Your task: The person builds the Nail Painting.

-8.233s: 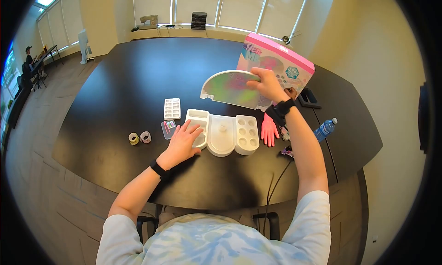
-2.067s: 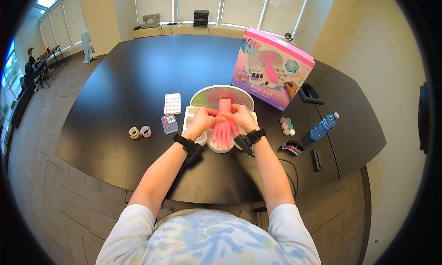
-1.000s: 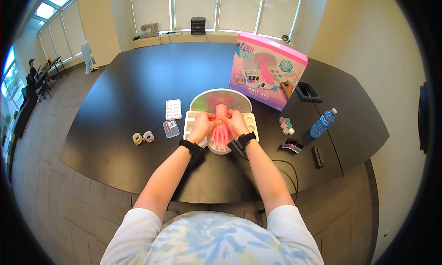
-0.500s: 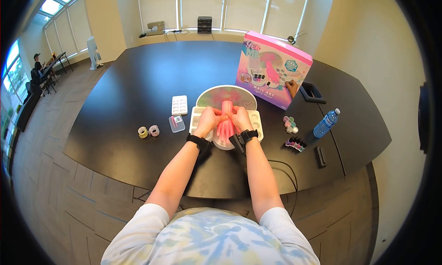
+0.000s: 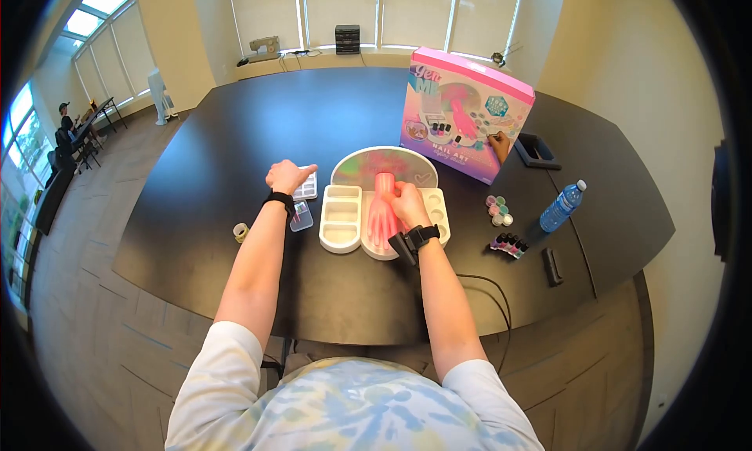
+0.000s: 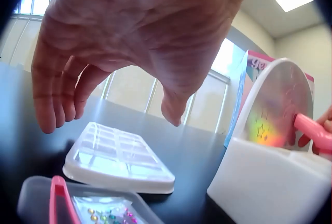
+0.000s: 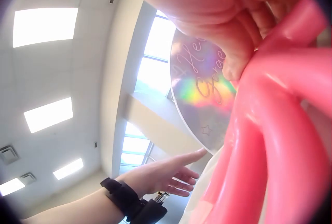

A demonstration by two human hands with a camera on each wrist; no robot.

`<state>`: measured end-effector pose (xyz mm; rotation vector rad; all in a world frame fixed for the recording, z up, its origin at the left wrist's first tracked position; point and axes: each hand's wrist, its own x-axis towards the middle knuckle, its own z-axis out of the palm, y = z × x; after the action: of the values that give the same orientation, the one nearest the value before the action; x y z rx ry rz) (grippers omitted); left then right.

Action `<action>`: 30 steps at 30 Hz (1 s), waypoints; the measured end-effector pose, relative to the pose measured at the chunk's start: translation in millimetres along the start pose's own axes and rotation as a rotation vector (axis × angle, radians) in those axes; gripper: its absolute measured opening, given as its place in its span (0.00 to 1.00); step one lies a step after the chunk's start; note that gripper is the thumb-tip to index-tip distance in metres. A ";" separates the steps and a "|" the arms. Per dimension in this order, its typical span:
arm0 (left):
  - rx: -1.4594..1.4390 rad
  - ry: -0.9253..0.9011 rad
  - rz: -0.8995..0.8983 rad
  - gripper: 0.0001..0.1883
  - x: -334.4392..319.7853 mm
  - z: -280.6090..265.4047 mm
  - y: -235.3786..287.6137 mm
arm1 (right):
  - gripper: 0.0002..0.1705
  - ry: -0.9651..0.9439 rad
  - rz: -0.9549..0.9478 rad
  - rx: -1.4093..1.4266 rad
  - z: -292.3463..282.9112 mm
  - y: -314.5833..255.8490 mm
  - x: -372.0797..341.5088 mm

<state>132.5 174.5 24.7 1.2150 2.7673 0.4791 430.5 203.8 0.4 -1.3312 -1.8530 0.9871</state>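
Note:
The pink mannequin hand [image 5: 381,220] lies fingers forward on the white nail station [image 5: 341,249], its wrist end near the shiny, rounded backboard [image 5: 350,167]. My right hand [image 5: 410,206] holds it at the wrist, thumb pressed against the pink surface in the right wrist view. Out to the left, my left hand [image 5: 288,177] hovers with fingers bent loosely downward and thumb apart. Beneath it in the left wrist view is a small white compartment tray [image 6: 116,154]. Closer to that camera sits a clear case [image 6: 31,198] with pink tweezers [image 6: 58,198] and a packet of colored gems [image 6: 106,213].
Behind the station stands the pink nail art box [image 5: 462,122]. On the right are small round pots [image 5: 498,210], nail polish bottles [image 5: 509,245], a water bottle [image 5: 562,206] and a black cable [image 5: 501,310]. A yellowish roll [image 5: 240,231] lies at left.
Both hands were on the mannequin hand half a second ago. My left hand has let go and moved left over the white tray; my right hand stays. Earlier, the backboard was put onto the station.

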 end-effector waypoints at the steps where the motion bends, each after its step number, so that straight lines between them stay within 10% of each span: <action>1: 0.006 -0.001 0.001 0.42 2.3 6.2 2.0 | 0.25 0.015 0.008 0.017 1.0 0.8 -1.2; 19: -0.187 0.084 0.011 0.42 -25.1 -39.9 17.1 | 0.24 0.234 -0.208 -0.247 -12.4 -20.1 -14.8; 30: -0.391 0.392 0.532 0.37 -117.7 -47.1 49.0 | 0.19 0.032 -0.284 0.197 7.9 -94.6 2.4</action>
<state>238.0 108.0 78.8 1.8961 2.3939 1.3569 378.4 185.2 77.7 -0.9330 -1.8072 0.9620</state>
